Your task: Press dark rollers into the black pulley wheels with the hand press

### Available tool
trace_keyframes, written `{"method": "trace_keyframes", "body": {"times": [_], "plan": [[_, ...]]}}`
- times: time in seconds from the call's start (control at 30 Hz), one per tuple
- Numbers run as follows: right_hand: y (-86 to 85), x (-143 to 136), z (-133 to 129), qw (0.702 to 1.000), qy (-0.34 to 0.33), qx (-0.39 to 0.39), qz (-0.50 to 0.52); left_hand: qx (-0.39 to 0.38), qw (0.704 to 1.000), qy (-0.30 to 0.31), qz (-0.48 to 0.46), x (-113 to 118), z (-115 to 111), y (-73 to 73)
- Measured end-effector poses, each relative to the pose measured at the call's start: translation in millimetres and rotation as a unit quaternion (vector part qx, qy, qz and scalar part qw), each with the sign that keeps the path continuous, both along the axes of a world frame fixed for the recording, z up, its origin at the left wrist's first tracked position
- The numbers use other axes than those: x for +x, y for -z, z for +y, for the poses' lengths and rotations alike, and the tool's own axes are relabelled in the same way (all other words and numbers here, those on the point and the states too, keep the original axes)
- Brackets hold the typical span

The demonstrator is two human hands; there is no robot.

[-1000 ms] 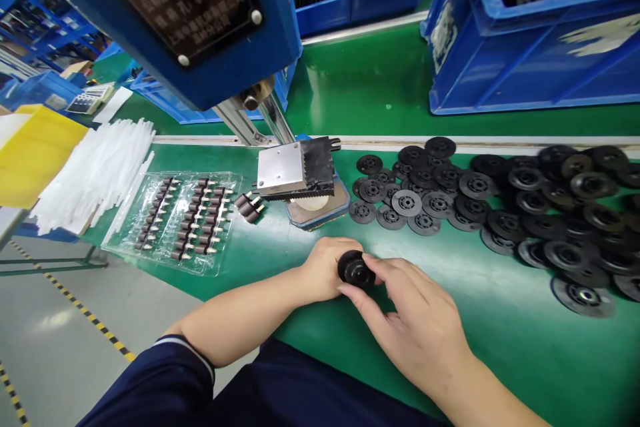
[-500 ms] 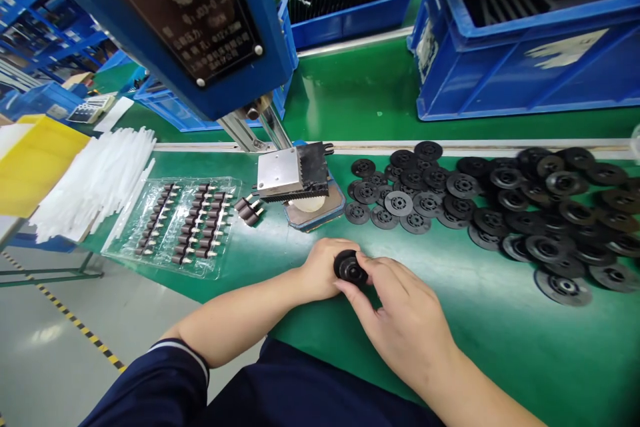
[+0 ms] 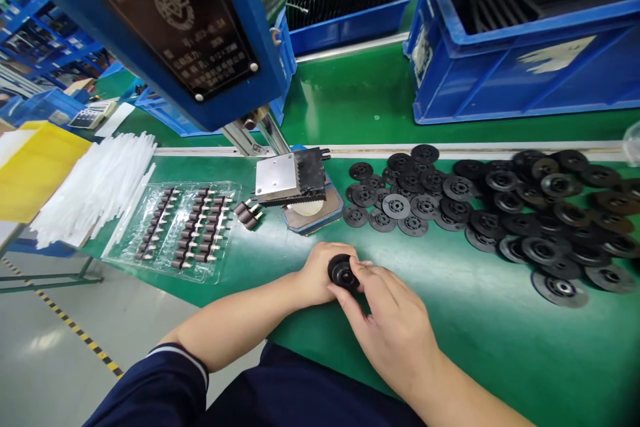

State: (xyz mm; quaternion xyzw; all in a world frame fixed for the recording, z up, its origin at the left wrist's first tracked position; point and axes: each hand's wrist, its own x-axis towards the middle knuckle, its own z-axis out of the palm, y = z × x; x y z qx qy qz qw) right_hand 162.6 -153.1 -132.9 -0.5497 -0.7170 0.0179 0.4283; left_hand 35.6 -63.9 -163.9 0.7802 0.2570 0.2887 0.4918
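Observation:
A black round disc (image 3: 342,273) with a raised, stepped hub is held between my hands above the front of the green table, its hub side turned up toward me. My right hand (image 3: 393,307) pinches its right edge between thumb and fingers. My left hand (image 3: 315,275) is closed against its left side; the fingertips are hidden behind the disc. Beyond my hands stands a blue press (image 3: 200,97), with a silver metal block (image 3: 277,175) and a black toothed plate (image 3: 311,173) on its base. Many similar black discs (image 3: 397,206) lie in a loose spread to the right.
A clear plastic tray (image 3: 216,272) on the left holds rows of small dark cylinders with pale shafts; several more cylinders (image 3: 248,215) lie beside it. White tubes (image 3: 95,183) are piled near a yellow bin (image 3: 45,160). Blue crates (image 3: 500,80) stand along the back.
The view has shifted slightly. Both hands still hold the disc in nearly the same place, and it appears tilted a little differently, with more of its hub face showing.

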Motion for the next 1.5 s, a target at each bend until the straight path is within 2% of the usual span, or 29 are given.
{"method": "trace_keyframes", "body": {"times": [0.2,0.33,0.5,0.83,1.3,1.5], "plan": [[1.9,-3,0,1.0,0.0,-0.018,0.014,-0.014,1.0,-0.013,0.004,0,-1,-1.9],[3.9,3,3,0.999,-0.008,-0.015,0.041,0.002,0.999,-0.032,-0.008,2,-3,2.0],[8.3,13,7,0.995,-0.053,-0.03,0.083,0.027,0.999,-0.022,-0.02,1,-2,4.7],[10.2,17,10,0.993,-0.076,-0.027,0.085,0.017,0.999,-0.007,-0.037,1,1,-0.1],[11.5,14,7,0.991,-0.086,-0.026,0.096,-0.006,0.999,0.006,-0.035,1,2,-3.1],[11.1,12,8,0.993,-0.067,-0.029,0.092,-0.009,0.999,0.002,-0.035,1,1,-2.1]]}}
